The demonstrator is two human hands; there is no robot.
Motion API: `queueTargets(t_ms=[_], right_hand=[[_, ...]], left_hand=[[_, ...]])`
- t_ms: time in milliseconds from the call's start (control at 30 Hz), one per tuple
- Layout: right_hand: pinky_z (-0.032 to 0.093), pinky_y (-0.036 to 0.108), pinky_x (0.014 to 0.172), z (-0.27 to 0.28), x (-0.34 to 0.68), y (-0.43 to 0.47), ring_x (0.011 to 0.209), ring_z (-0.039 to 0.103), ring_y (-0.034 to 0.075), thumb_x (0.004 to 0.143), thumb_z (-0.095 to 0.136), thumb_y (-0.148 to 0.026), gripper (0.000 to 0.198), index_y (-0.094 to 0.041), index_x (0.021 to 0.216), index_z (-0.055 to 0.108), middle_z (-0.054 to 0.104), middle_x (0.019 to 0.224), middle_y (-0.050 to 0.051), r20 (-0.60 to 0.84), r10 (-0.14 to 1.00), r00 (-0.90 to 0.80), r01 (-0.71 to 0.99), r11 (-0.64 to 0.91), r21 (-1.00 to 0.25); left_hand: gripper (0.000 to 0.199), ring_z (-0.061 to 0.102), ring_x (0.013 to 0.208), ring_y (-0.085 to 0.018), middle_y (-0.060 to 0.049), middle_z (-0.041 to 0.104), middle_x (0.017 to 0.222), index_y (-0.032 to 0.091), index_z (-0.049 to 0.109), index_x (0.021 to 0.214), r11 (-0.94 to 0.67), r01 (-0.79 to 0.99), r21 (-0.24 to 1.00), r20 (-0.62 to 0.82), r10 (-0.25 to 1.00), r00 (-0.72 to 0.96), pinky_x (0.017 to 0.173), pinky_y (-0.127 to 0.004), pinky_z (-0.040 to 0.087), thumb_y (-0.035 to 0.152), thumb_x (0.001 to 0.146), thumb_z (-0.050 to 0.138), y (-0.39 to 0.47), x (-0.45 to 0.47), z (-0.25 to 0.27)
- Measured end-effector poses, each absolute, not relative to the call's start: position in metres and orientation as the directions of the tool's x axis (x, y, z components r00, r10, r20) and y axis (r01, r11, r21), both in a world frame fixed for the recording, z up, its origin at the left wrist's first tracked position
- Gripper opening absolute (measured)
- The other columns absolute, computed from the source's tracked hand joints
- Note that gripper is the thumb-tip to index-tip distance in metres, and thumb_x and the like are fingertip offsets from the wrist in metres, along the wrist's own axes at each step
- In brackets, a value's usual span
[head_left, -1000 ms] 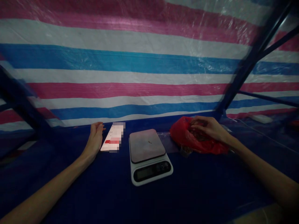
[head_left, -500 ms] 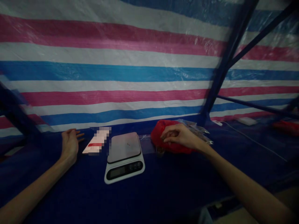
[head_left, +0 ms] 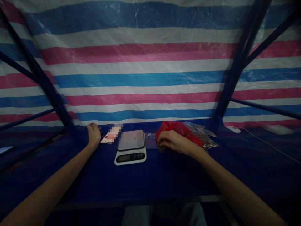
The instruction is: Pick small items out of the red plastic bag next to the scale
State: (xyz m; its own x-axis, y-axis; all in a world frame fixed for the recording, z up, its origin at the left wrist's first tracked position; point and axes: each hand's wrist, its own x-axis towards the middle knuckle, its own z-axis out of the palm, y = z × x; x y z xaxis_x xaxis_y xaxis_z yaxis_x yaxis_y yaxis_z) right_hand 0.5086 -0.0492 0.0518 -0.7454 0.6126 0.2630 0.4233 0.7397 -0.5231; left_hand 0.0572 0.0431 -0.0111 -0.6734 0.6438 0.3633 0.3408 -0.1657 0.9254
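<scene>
My left hand (head_left: 94, 135) rests at the far left of the blue table, beside a flat pink-and-white item (head_left: 110, 135) that is partly pixelated. Its fingers are loosely bent and apart, with nothing visible in them. Over the near left edge of a red plastic bag (head_left: 185, 128), my right hand (head_left: 172, 141) has its fingers curled down together. A small brownish thing (head_left: 161, 149) shows just under the fingertips; whether they grip it is unclear. Between the hands stands a white digital kitchen scale (head_left: 131, 146) with a small dark speck on its plate.
A clear plastic bag (head_left: 151, 141) lies flat right of the scale. Several clear packets with brown contents (head_left: 207, 138) are piled behind the red bag. A white cable (head_left: 265, 142) runs at the right. Blue metal posts (head_left: 231, 84) and a striped plastic sheet (head_left: 141, 80) stand behind.
My right hand has come down from above the red bag to its near left edge. My left hand's fingers are less spread. The camera view has turned left and takes in more of the table's front.
</scene>
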Motion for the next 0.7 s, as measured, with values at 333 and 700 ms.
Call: queueTargets(t_ms=[333, 700], right_hand=[[0.053, 0.031, 0.073, 0.056, 0.514, -0.045, 0.076, 0.068, 0.019, 0.090, 0.066, -0.039, 0.024, -0.017, 0.089, 0.075, 0.075, 0.085, 0.006, 0.424, 0.744, -0.517, 0.374, 0.641, -0.670], [0.052, 0.031, 0.078, 0.039, 0.568, -0.010, 0.080, 0.069, 0.021, 0.085, 0.061, -0.021, 0.018, -0.014, 0.092, 0.076, 0.078, 0.091, 0.010, 0.239, 0.852, -0.466, 0.704, 0.520, -0.483]], left_hand=[[0.019, 0.065, 0.073, -0.013, -0.005, 0.056, 0.101, 0.021, 0.045, 0.114, -0.231, 0.274, 0.933, 0.358, 0.649, -0.671, 0.057, -0.022, 0.050, 0.027, 0.097, 0.037, 0.036, 0.061, -0.007], [0.010, 0.062, 0.074, -0.014, -0.002, 0.051, 0.094, 0.021, 0.038, 0.106, -0.184, 0.189, 0.965, 0.264, 0.672, -0.692, 0.060, -0.026, 0.051, 0.019, 0.097, 0.039, 0.036, 0.061, -0.004]])
